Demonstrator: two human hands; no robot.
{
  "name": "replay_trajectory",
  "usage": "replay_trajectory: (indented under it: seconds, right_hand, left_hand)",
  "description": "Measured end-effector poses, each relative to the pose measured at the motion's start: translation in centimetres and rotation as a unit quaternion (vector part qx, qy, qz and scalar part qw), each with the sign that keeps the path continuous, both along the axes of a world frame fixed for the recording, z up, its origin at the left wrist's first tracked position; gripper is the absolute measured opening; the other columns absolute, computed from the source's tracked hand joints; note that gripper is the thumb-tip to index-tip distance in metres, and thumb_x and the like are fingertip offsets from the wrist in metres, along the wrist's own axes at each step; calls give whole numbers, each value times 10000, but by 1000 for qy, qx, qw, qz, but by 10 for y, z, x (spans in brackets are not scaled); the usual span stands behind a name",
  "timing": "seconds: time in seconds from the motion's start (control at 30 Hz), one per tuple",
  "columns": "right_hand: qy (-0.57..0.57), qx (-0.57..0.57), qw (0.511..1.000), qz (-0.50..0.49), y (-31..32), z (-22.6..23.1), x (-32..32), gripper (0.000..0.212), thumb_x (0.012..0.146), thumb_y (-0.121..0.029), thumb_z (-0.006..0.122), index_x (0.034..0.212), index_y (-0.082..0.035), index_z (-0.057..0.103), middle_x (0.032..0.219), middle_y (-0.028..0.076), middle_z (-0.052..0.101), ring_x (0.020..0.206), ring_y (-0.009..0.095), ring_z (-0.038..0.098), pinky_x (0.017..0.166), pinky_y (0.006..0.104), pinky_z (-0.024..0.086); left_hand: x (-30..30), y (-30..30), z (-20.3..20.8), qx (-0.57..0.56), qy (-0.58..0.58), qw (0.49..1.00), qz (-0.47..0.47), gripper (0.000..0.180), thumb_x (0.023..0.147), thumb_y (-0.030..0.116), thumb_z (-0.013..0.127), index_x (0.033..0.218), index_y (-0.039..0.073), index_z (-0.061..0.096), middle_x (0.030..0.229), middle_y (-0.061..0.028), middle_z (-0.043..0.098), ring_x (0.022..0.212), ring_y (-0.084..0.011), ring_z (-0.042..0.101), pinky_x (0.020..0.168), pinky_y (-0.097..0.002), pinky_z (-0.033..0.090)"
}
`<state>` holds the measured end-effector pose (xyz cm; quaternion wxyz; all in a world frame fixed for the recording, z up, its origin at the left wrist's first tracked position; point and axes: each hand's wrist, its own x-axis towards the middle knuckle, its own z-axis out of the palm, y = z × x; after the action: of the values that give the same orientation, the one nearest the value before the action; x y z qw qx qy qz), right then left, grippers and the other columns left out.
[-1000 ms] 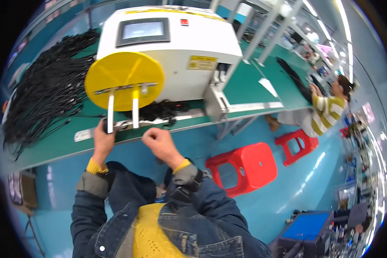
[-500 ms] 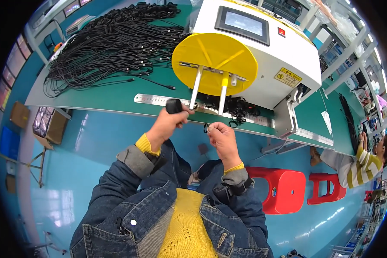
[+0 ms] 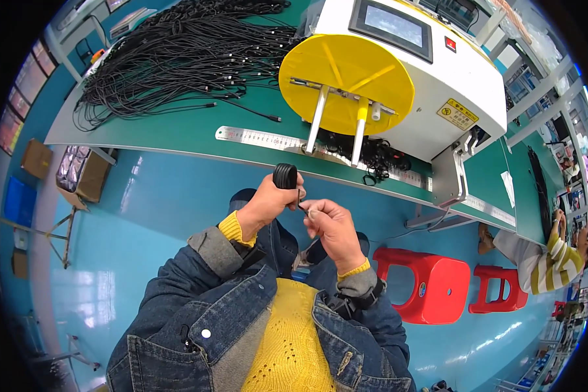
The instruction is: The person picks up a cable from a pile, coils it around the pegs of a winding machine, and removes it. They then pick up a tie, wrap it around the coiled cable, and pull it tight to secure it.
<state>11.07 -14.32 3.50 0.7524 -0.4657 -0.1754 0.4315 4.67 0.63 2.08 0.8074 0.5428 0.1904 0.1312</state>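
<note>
My left hand [image 3: 266,204] is wrapped round a tight coil of black cable [image 3: 285,176], held up just in front of the table edge. Close beside it on the right, my right hand [image 3: 335,230] is closed in a pinch on a small black band [image 3: 302,208]. The band sits between the two hands, at the lower side of the coil; whether it goes round the coil is hidden by the fingers. A tangle of similar black bands [image 3: 377,157] lies on the table beneath the machine.
A white machine [image 3: 451,85] with a yellow disc [image 3: 346,62] and two rods overhangs the green table [image 3: 176,134]. A steel ruler [image 3: 261,138] runs along its edge. Black cables [image 3: 176,72] are heaped at left. Red stools [image 3: 438,287] stand at right, near a co-worker [image 3: 549,264].
My left hand has brought the coil lower and to the right, away from the rods. My right hand has moved down with the black band, and the hands are now nearly together.
</note>
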Motion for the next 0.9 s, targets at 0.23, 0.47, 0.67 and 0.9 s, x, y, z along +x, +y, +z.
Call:
replay_trajectory:
  seconds: [0.23, 0.47, 0.67, 0.9]
  right_hand:
    - [54, -34, 994, 90, -17, -11, 3, 119, 859, -96, 538, 885, -8, 614, 760, 43, 618, 542, 41, 502, 486, 171, 415]
    - [-147, -135, 973, 115, -28, 16, 33, 191, 830, -131, 592, 991, -35, 630, 626, 51, 597, 524, 72, 523, 490, 202, 424]
    - [-552, -184, 808, 92, -26, 40, 40, 402, 715, -146, 706, 1074, -43, 558, 730, 24, 607, 568, 101, 539, 470, 246, 419]
    - [-502, -159, 840, 132, -16, 7, 30, 362, 719, -174, 694, 994, -21, 513, 752, 76, 602, 603, 148, 580, 480, 280, 437]
  left_hand:
    - [-6, -3, 2, 0, 21, 997, -76, 179, 725, 12, 610, 889, 14, 538, 720, -38, 559, 564, -101, 515, 490, -239, 425]
    - [-15, -17, 10, 41, 86, 976, -196, 185, 724, 52, 640, 883, 32, 547, 705, -25, 556, 584, -95, 518, 508, -227, 419]
    - [-12, -23, -2, 247, 91, 926, -272, 254, 670, 78, 710, 865, 18, 560, 731, -16, 570, 643, -84, 521, 599, -244, 434]
    - [-12, -35, 4, 246, 36, 943, -220, 311, 642, 73, 718, 906, 6, 567, 741, -2, 564, 684, -79, 503, 629, -258, 426]
